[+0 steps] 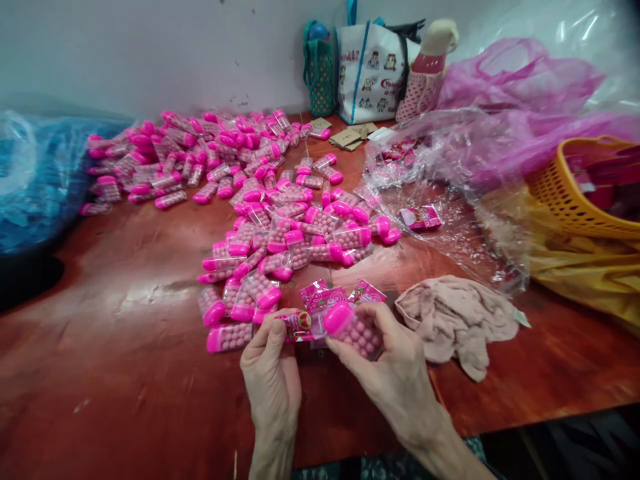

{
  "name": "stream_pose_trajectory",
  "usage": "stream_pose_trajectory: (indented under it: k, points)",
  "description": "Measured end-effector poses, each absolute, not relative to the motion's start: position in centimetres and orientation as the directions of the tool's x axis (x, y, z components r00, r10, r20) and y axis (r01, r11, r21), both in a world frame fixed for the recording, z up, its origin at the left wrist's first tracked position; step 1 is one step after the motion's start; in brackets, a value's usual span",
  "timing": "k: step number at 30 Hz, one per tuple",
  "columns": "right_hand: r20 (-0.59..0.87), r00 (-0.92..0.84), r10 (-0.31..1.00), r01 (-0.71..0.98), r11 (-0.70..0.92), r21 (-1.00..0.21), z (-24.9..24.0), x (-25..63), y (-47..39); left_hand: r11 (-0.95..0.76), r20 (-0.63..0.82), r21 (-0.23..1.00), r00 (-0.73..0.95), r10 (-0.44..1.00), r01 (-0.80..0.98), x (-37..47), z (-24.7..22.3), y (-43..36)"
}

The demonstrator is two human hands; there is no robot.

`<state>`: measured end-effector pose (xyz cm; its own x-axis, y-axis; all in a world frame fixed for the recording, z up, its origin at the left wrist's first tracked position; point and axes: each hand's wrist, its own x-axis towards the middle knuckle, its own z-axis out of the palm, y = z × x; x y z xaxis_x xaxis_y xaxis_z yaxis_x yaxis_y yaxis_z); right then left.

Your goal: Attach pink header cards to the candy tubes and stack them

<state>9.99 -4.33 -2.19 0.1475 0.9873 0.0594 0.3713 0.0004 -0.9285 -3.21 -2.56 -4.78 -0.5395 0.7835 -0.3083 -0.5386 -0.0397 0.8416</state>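
Observation:
Near the table's front edge, my left hand pinches a printed pink label sleeve between thumb and fingers. My right hand grips a clear candy container with a bright pink cap and round pink balls inside. The capped end points left, close to the sleeve; whether it has entered the sleeve I cannot tell. More printed pink sleeves lie just behind my hands. A spread of similar pink-capped containers reaches from beside my left hand to the back of the table.
A crumpled beige cloth lies right of my hands. Behind it are clear plastic film and a yellow basket. A blue plastic bag stands at left. A white printed bag and a pink-and-cream bottle stand by the wall.

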Motion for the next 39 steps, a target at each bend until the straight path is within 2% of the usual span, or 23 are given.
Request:
stream_pose_trajectory:
  k: [6,11,14,20,26,30,34,39]
  points:
    - [0.030,0.213,0.977,0.360,-0.050,-0.932,-2.4,9.6,-4.5,-0.023,-0.321,0.847,-0.545,0.774,-0.531,-3.1,-4.9,-2.5]
    - [0.025,0.141,0.990,0.390,-0.032,-0.920,-2.4,9.7,-4.4,-0.012,-0.313,0.856,-0.538,0.783,-0.517,-2.9,-4.8,-2.6]
    - [-0.025,0.050,0.998,0.336,-0.040,-0.941,-2.3,10.2,-4.3,-0.003,-0.310,0.860,-0.526,0.792,-0.511,-2.9,-4.7,-2.6]
    - [-0.193,-0.085,0.978,0.197,-0.173,-0.965,-2.1,10.8,-4.1,0.014,-0.282,0.875,-0.487,0.827,-0.484,-2.8,-4.5,-2.8]
    - [-0.248,-0.112,0.962,0.173,-0.227,-0.959,-1.9,11.1,-4.0,0.011,-0.279,0.879,-0.497,0.821,-0.476,-2.5,-4.5,-2.7]
    - [-0.213,-0.075,0.974,0.148,-0.201,-0.969,-2.2,10.9,-4.1,-0.019,-0.272,0.866,-0.502,0.821,-0.499,-2.5,-4.4,-2.7]
    - [-0.115,0.031,0.993,0.217,-0.119,-0.969,-2.7,10.4,-4.5,-0.013,-0.254,0.847,-0.428,0.867,-0.531,-2.5,-4.4,-2.9]
    - [-0.077,0.074,0.994,0.217,-0.091,-0.972,-3.2,9.9,-4.7,0.110,-0.326,0.844,-0.340,0.882,-0.525,-1.9,-4.2,-3.1]
